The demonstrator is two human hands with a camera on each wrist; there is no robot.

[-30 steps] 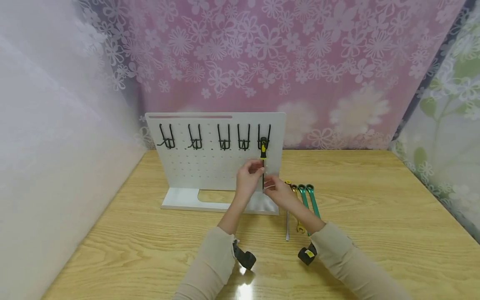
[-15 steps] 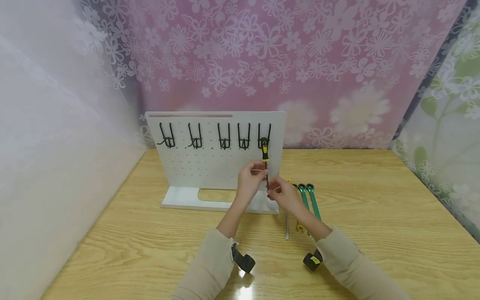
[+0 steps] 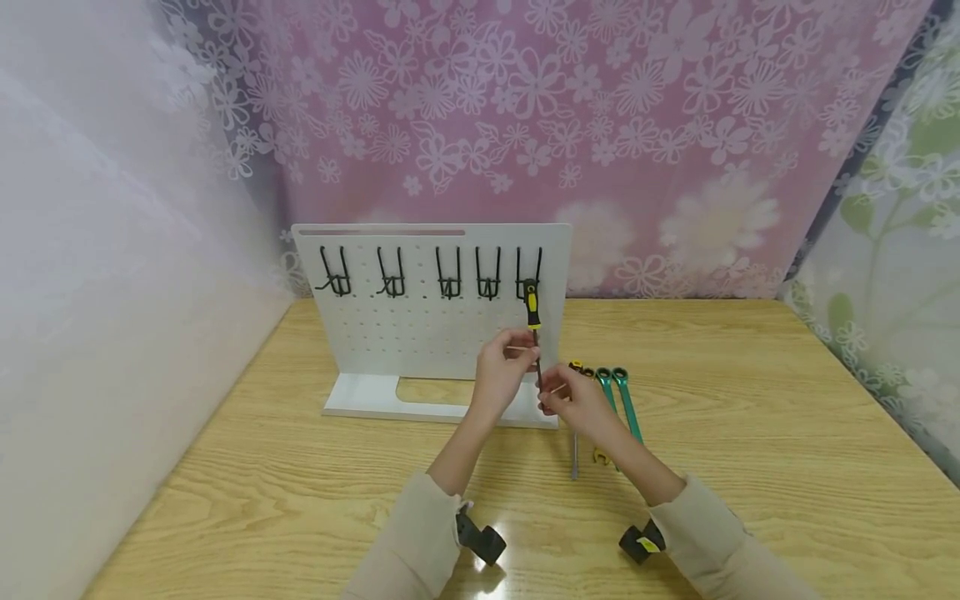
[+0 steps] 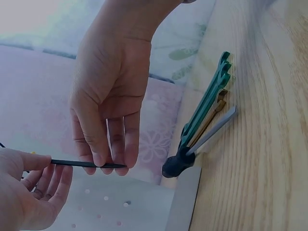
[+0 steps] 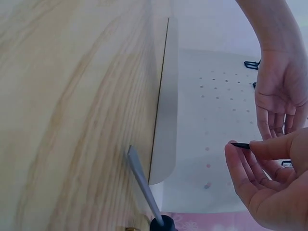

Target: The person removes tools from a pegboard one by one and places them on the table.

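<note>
A screwdriver point(image 3: 533, 308) with a black and yellow handle stands nearly upright, handle on top, in front of the rightmost hook point(image 3: 519, 262) of a white pegboard point(image 3: 420, 333). Whether it touches that hook I cannot tell. My left hand point(image 3: 498, 371) pinches the upper shaft point(image 4: 72, 163) between thumb and fingers. Lower down, near the dark tip point(image 5: 240, 145), thumb and fingers of my right hand point(image 3: 581, 404) pinch it too. In the left wrist view the left hand point(image 4: 29, 192) is at the lower left, the right hand point(image 4: 115, 86) above.
Right of the board's base point(image 3: 360, 396), another screwdriver point(image 3: 575, 458) lies on the wooden table point(image 3: 750, 433). Beside it are a gold wrench point(image 3: 602, 457) and two green ratchet wrenches point(image 3: 630, 408), partly behind the right hand. More black double hooks point(image 3: 447, 275) line the board, holding nothing.
Both hands have come down and slightly to the right, bringing the screwdriver with them. Its handle now sits lower before the rightmost hook, and its shaft leans a little.
</note>
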